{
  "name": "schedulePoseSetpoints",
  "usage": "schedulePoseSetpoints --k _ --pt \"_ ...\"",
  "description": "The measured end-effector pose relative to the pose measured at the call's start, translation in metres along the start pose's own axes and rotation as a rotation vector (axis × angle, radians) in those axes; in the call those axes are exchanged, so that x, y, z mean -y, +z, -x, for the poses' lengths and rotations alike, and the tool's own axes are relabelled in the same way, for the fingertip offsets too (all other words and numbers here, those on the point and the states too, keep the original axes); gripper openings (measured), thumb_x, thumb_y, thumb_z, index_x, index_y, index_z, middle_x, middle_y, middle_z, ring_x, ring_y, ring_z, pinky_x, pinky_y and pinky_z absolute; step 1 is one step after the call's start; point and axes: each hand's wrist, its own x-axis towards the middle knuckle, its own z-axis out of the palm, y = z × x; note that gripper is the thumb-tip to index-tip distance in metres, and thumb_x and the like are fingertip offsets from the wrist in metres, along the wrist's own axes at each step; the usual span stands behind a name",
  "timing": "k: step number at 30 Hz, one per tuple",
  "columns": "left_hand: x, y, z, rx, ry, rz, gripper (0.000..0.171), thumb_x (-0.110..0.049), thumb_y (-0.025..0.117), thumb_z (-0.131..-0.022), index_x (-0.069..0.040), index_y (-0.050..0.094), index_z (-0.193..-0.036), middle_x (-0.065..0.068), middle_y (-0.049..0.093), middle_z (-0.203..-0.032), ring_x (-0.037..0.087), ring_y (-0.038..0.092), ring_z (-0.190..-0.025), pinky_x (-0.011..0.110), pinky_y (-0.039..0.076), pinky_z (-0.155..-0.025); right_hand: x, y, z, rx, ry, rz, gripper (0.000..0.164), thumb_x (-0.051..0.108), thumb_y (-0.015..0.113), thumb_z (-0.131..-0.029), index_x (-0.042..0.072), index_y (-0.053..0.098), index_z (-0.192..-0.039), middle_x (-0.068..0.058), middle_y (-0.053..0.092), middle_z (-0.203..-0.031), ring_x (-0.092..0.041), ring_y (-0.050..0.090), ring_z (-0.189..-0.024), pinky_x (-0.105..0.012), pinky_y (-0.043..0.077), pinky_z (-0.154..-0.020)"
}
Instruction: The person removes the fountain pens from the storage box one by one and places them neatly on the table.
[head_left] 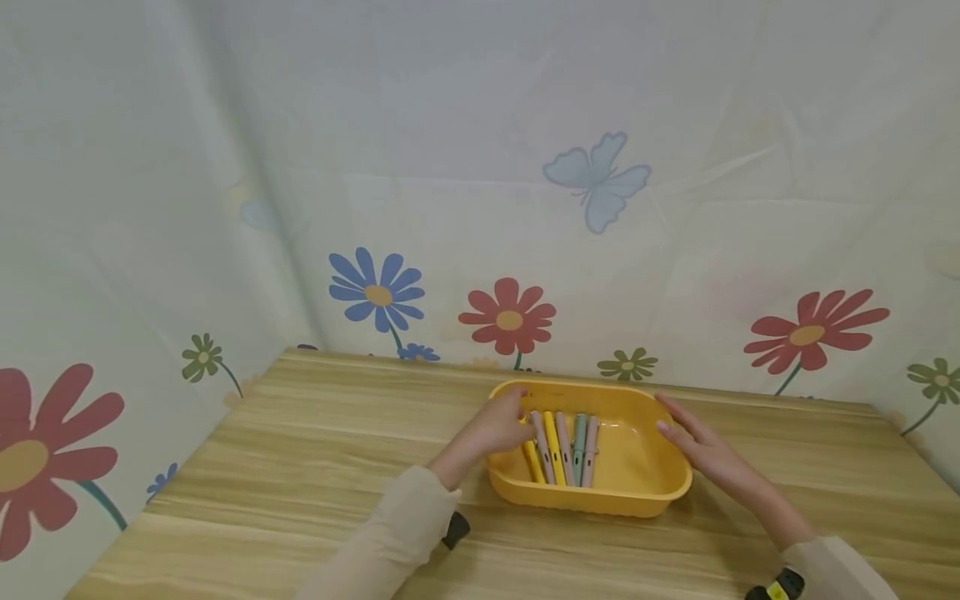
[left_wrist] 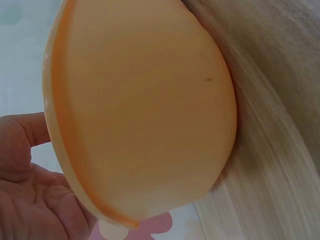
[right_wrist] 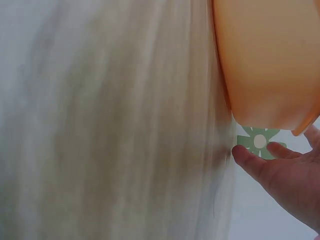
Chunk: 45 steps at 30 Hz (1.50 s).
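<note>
A yellow plastic basin [head_left: 637, 458] stands on the wooden table. Inside its left half, capped pens lie side by side: yellow [head_left: 553, 446], pale pink [head_left: 590, 450] and grey-green [head_left: 579, 442]. My left hand [head_left: 491, 427] reaches over the left rim, its fingers by the upper end of the leftmost yellow pen [head_left: 533, 462]; I cannot tell whether they pinch it. In the left wrist view, the basin wall [left_wrist: 145, 110] hides those fingertips. At the right rim, my right hand [head_left: 708, 454] has its fingers extended and spread, also seen beside the basin [right_wrist: 270, 65] in the right wrist view.
The wood-grain table [head_left: 300, 492] spreads out around the basin. Behind it hangs a pale curtain [head_left: 450, 208] printed with flowers and a butterfly. Dark wrist-worn devices show below the left sleeve [head_left: 408, 517] and the right sleeve [head_left: 836, 571].
</note>
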Motion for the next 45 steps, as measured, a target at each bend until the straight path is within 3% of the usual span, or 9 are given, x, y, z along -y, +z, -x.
schedulePoseSetpoints --k 4,7,9,12,15,23,30,39,45 --pt "-0.005 0.003 -0.001 0.03 -0.047 -0.074 0.064 -0.004 0.059 -0.083 0.002 0.029 -0.139 0.007 0.055 -0.068 0.013 0.047 -0.048 0.021 0.039 -0.042 -0.001 0.002 -0.002 -0.004 -0.007 0.017 0.06 0.031 0.042 -0.096 0.007 0.017 -0.145 -0.026 0.013 -0.147 -0.049 0.017 -0.13 -0.061 0.03 -0.096" --pt "-0.006 0.007 -0.003 0.045 -0.07 -0.119 0.061 -0.004 0.057 -0.084 0.002 0.031 -0.138 0.002 0.046 -0.056 0.01 0.039 -0.041 0.019 0.032 -0.037 -0.002 0.003 -0.002 -0.007 -0.023 0.015 0.06 0.03 0.044 -0.096 0.007 0.018 -0.145 -0.025 0.013 -0.147 -0.049 0.013 -0.13 -0.064 0.024 -0.097" --pt "-0.007 0.01 -0.005 0.049 -0.071 -0.138 0.044 -0.004 0.057 -0.084 0.004 0.045 -0.126 0.002 0.045 -0.056 0.011 0.039 -0.041 0.019 0.032 -0.037 -0.002 0.003 -0.002 -0.007 -0.032 0.016 0.06 0.029 0.045 -0.095 0.007 0.019 -0.145 -0.024 0.014 -0.147 -0.049 0.014 -0.131 -0.064 0.024 -0.097" --pt "-0.008 0.012 -0.007 0.059 -0.074 -0.173 0.007 -0.004 0.056 -0.085 0.001 0.057 -0.089 0.004 0.047 -0.059 0.013 0.043 -0.043 0.02 0.034 -0.037 -0.001 0.002 -0.002 -0.004 -0.035 0.014 0.059 0.028 0.046 -0.095 0.007 0.021 -0.144 -0.024 0.015 -0.147 -0.049 0.014 -0.13 -0.064 0.024 -0.097" --pt "-0.009 0.015 -0.009 0.073 -0.094 -0.215 0.019 -0.004 0.054 -0.086 -0.005 0.051 -0.068 0.005 0.048 -0.06 0.014 0.046 -0.045 0.02 0.037 -0.038 0.0 0.003 -0.003 0.0 -0.031 0.009 0.059 0.029 0.047 -0.095 0.006 0.023 -0.144 -0.024 0.015 -0.147 -0.049 0.014 -0.13 -0.063 0.025 -0.097" --pt "-0.009 0.022 -0.014 0.066 -0.134 -0.279 0.017 -0.002 0.055 -0.084 -0.006 0.052 -0.068 0.006 0.049 -0.061 0.015 0.047 -0.047 0.022 0.038 -0.04 0.0 0.003 -0.004 -0.001 -0.014 0.009 0.059 0.029 0.047 -0.094 0.006 0.024 -0.143 -0.026 0.015 -0.147 -0.05 0.014 -0.13 -0.063 0.026 -0.097" --pt "-0.004 0.028 -0.019 0.047 -0.104 -0.368 0.01 -0.001 0.058 -0.079 -0.006 0.053 -0.071 0.005 0.047 -0.062 0.015 0.044 -0.05 0.022 0.035 -0.043 0.0 0.003 -0.004 0.008 -0.007 -0.007 0.06 0.029 0.048 -0.094 0.005 0.024 -0.143 -0.026 0.014 -0.147 -0.05 0.011 -0.13 -0.064 0.023 -0.098" --pt "-0.002 0.031 -0.025 0.053 -0.098 -0.426 0.023 -0.002 0.061 -0.076 -0.007 0.049 -0.056 0.004 0.052 -0.059 0.013 0.048 -0.046 0.022 0.039 -0.041 -0.001 0.002 -0.004 0.01 -0.005 0.0 0.06 0.029 0.048 -0.094 0.006 0.024 -0.143 -0.026 0.013 -0.147 -0.051 0.01 -0.13 -0.065 0.022 -0.097" --pt "-0.001 0.032 -0.027 0.053 -0.069 -0.486 0.023 -0.007 0.065 -0.074 -0.008 0.048 -0.058 0.004 0.049 -0.064 0.014 0.045 -0.054 0.022 0.036 -0.047 0.0 0.002 -0.004 0.018 -0.001 -0.008 0.06 0.029 0.048 -0.094 0.006 0.023 -0.144 -0.026 0.012 -0.147 -0.051 0.009 -0.13 -0.065 0.021 -0.098"
